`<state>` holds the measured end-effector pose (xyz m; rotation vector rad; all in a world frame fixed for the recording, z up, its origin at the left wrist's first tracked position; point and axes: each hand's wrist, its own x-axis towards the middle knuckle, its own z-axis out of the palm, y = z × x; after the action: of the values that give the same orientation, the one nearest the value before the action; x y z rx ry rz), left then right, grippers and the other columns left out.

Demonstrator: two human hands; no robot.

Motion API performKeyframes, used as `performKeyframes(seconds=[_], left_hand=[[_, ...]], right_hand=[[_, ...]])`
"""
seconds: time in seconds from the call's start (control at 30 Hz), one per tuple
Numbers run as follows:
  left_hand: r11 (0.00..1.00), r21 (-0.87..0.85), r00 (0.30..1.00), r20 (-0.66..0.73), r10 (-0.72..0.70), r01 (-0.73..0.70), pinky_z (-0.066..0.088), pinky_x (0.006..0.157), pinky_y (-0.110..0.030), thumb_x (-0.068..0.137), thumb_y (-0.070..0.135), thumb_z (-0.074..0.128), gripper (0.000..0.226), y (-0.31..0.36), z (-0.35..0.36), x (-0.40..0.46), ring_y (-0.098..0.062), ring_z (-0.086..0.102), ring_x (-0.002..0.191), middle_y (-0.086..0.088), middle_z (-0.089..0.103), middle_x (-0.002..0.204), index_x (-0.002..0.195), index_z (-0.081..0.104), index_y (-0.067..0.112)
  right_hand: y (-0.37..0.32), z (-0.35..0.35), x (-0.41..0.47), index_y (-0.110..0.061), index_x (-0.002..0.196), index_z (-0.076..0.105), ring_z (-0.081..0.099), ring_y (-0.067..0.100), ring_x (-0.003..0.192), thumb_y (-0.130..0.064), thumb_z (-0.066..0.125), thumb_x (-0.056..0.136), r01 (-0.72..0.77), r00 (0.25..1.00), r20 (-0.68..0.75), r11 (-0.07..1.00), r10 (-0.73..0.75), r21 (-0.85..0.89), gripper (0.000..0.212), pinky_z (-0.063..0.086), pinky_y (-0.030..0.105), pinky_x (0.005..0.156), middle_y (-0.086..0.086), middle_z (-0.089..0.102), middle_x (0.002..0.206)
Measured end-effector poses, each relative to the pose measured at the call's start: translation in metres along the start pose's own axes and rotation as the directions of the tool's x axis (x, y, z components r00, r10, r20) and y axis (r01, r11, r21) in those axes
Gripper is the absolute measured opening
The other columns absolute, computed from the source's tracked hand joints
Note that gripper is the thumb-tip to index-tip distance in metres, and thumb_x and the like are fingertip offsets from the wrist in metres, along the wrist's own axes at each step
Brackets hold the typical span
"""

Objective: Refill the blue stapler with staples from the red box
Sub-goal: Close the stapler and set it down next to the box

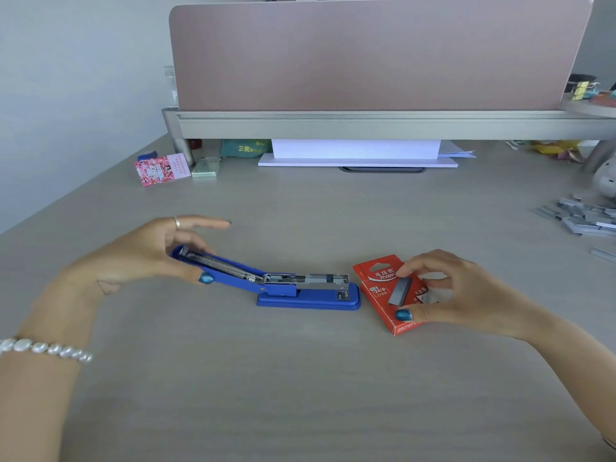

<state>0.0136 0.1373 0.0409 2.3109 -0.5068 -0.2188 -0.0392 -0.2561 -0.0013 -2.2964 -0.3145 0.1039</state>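
Note:
The blue stapler (308,296) lies on the desk at centre, swung wide open, its metal staple channel facing up. My left hand (150,253) grips the stapler's opened blue top arm at its left end, thumb in front. The red box (383,288) of staples lies flat just right of the stapler's base. Above the box, my right hand (443,290) pinches a grey strip of staples (399,291) between thumb and forefinger, held tilted over the box.
A pile of loose staple strips (581,216) lies at the far right. A pink card (162,169), a small green box (206,167) and white paper (356,155) sit at the back under a grey shelf (366,123) with a pink divider.

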Motion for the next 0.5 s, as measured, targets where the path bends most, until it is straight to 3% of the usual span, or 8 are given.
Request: performKeyframes(seconds=[0.1, 0.23, 0.4, 0.5], left_hand=[[0.968, -0.236, 0.987, -0.152, 0.053, -0.088, 0.055, 0.071, -0.019, 0.04, 0.039, 0.092, 0.08, 0.012, 0.006, 0.0, -0.016, 0.069, 0.083, 0.0, 0.076, 0.086, 0.113, 0.06, 0.039], [0.866, -0.408, 0.928, -0.342, 0.148, -0.288, 0.055, 0.07, -0.018, 0.04, 0.027, 0.083, 0.081, 0.031, 0.036, 0.011, -0.01, 0.069, 0.079, 0.005, 0.077, 0.081, 0.115, 0.056, 0.039], [0.861, -0.301, 0.85, -0.469, 0.24, -0.41, 0.05, 0.075, -0.017, 0.055, 0.012, 0.082, 0.063, 0.051, 0.073, 0.023, -0.006, 0.067, 0.077, 0.012, 0.073, 0.084, 0.108, 0.06, 0.036], [0.857, -0.264, 0.851, -0.425, 0.308, -0.443, 0.05, 0.081, -0.02, 0.062, 0.025, 0.077, 0.041, 0.055, 0.09, 0.026, -0.009, 0.067, 0.087, 0.012, 0.072, 0.097, 0.099, 0.067, 0.037]], right_hand=[[0.0, 0.0, 0.0, -0.035, 0.1, 0.06, 0.053, -0.002, 0.107, -0.049, 0.074, 0.049, -0.001, 1.0, 0.002, 1.0, 0.001, -0.003, 0.055, 0.045, 0.006, 0.078, -0.015, 0.052, 0.116], [0.0, 0.0, -0.001, -0.034, 0.101, 0.059, 0.053, -0.004, 0.105, -0.049, 0.074, 0.05, -0.006, 1.0, 0.003, 1.0, 0.006, -0.018, 0.056, 0.046, 0.005, 0.076, -0.018, 0.051, 0.116], [-0.002, 0.0, -0.001, -0.034, 0.102, 0.058, 0.053, -0.006, 0.1, -0.047, 0.074, 0.051, -0.011, 1.0, 0.005, 1.0, 0.011, -0.016, 0.055, 0.046, 0.001, 0.071, -0.02, 0.049, 0.114], [-0.002, 0.0, -0.001, -0.034, 0.102, 0.059, 0.053, -0.004, 0.101, -0.048, 0.073, 0.05, -0.009, 1.0, 0.003, 1.0, 0.009, -0.016, 0.056, 0.045, 0.002, 0.073, -0.017, 0.05, 0.115]])
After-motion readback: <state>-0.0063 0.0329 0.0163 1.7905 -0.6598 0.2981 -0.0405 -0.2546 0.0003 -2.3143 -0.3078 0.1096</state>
